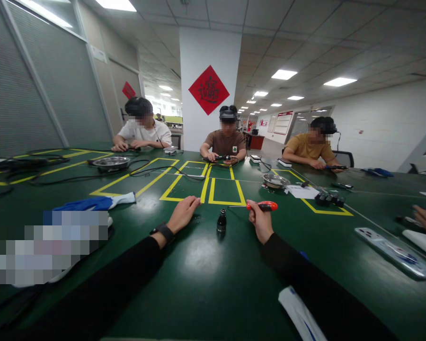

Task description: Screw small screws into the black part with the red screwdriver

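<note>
A screwdriver [266, 206] with a red and black handle is in my right hand [261, 221], its thin shaft pointing left. Just left of that hand, a small black cylindrical part [221, 222] with a narrower, metallic-looking top stands upright on the green table [199, 284]. The screwdriver's tip is near the top of this part; whether they touch I cannot tell. My left hand [184, 213], with a dark band at the wrist, rests on the table to the left of the part. Its fingers stretch forward, close together, and no held object shows in them.
Blue and white gloves [95, 202] lie at left, near black cables [57, 177]. Metal bowls [111, 163] stand farther back. Black parts [329, 199], a phone [394, 251] and a white packet [300, 312] lie at right. Several people sit around the table.
</note>
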Demonstrator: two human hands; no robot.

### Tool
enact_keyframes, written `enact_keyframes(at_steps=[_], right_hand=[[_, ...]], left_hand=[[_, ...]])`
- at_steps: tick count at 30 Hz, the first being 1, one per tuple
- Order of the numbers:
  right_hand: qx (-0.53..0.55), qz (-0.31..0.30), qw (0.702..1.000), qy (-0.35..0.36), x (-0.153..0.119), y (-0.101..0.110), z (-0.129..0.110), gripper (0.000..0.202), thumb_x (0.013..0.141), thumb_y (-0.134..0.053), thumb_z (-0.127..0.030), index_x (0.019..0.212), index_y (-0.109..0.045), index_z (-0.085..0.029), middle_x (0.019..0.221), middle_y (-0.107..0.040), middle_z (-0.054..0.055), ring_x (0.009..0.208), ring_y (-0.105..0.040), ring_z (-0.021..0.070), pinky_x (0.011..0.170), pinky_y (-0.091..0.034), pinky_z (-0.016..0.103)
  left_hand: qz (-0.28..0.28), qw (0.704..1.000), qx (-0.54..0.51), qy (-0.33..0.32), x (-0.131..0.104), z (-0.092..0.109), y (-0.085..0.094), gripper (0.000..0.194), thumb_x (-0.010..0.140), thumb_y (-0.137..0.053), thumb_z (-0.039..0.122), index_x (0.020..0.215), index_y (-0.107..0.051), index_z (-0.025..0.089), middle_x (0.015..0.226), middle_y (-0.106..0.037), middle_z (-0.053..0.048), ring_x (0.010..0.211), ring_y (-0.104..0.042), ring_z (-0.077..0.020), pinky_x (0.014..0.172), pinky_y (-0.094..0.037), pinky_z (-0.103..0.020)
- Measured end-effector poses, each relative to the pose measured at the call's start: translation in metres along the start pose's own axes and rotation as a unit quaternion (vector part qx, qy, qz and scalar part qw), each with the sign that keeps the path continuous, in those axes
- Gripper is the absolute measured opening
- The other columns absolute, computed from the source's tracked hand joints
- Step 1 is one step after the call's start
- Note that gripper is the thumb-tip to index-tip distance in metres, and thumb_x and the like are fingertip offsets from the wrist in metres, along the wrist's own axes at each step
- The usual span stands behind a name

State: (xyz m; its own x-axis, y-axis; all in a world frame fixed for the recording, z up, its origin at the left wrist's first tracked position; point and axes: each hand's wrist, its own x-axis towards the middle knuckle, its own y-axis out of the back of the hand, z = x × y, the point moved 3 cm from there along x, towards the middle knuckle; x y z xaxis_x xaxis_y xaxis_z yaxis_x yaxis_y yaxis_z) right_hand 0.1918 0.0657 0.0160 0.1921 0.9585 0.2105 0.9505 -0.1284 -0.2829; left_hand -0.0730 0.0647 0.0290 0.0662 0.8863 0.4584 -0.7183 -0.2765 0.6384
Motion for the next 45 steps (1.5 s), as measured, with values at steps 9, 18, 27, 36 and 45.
enact_keyframes(at_steps=[9, 18, 27, 36, 45], right_hand=[[0.036, -0.044, 0.996, -0.063, -0.004, -0.006, -0.001, 0.027, 0.07, -0.062, -0.042, 0.072, -0.056, -0.016, 0.05, -0.056, -0.002, 0.04, -0.046, 0.0075, 0.038, -0.034, 0.019], [-0.003, -0.13, 0.989, -0.067, -0.013, -0.016, -0.005, 0.035, 0.07, -0.062, -0.044, 0.086, -0.063, -0.013, 0.056, -0.059, 0.0, 0.043, -0.046, 0.0071, 0.039, -0.033, 0.018], [-0.019, -0.176, 0.983, -0.055, -0.018, -0.022, -0.005, 0.031, 0.073, -0.062, -0.04, 0.083, -0.062, -0.011, 0.06, -0.061, 0.002, 0.047, -0.047, 0.0068, 0.045, -0.036, 0.018], [0.027, -0.144, 0.986, -0.074, -0.011, -0.018, 0.003, 0.027, 0.072, -0.062, -0.039, 0.081, -0.06, -0.014, 0.056, -0.06, 0.0, 0.048, -0.05, 0.0075, 0.044, -0.038, 0.017], [0.117, -0.086, 0.985, -0.098, -0.006, -0.012, 0.004, 0.022, 0.072, -0.062, -0.038, 0.076, -0.058, -0.016, 0.057, -0.059, -0.002, 0.05, -0.053, 0.0077, 0.044, -0.04, 0.016]], left_hand=[[-0.036, 0.99, 0.101, 0.087, 0.001, -0.029, 0.002, 0.038, 0.073, -0.051, 0.054, 0.061, -0.053, 0.018, 0.061, -0.055, 0.0, 0.059, -0.049, -0.0151, 0.054, -0.03, -0.023], [-0.096, 0.987, 0.077, 0.103, 0.003, -0.044, 0.001, 0.04, 0.064, -0.059, 0.057, 0.066, -0.059, 0.017, 0.064, -0.058, -0.001, 0.06, -0.052, -0.0156, 0.052, -0.03, -0.022], [-0.102, 0.988, 0.053, 0.105, 0.0, -0.041, 0.002, 0.037, 0.061, -0.063, 0.054, 0.064, -0.06, 0.017, 0.062, -0.059, 0.0, 0.06, -0.052, -0.0155, 0.053, -0.032, -0.023], [-0.119, 0.988, 0.038, 0.093, 0.002, -0.048, -0.002, 0.036, 0.061, -0.063, 0.052, 0.066, -0.062, 0.017, 0.063, -0.061, -0.001, 0.06, -0.053, -0.0155, 0.054, -0.034, -0.022], [-0.12, 0.991, -0.033, 0.051, 0.001, -0.028, -0.002, 0.043, 0.074, -0.049, 0.053, 0.077, -0.069, 0.015, 0.073, -0.067, -0.004, 0.07, -0.058, -0.0183, 0.063, -0.04, -0.025]])
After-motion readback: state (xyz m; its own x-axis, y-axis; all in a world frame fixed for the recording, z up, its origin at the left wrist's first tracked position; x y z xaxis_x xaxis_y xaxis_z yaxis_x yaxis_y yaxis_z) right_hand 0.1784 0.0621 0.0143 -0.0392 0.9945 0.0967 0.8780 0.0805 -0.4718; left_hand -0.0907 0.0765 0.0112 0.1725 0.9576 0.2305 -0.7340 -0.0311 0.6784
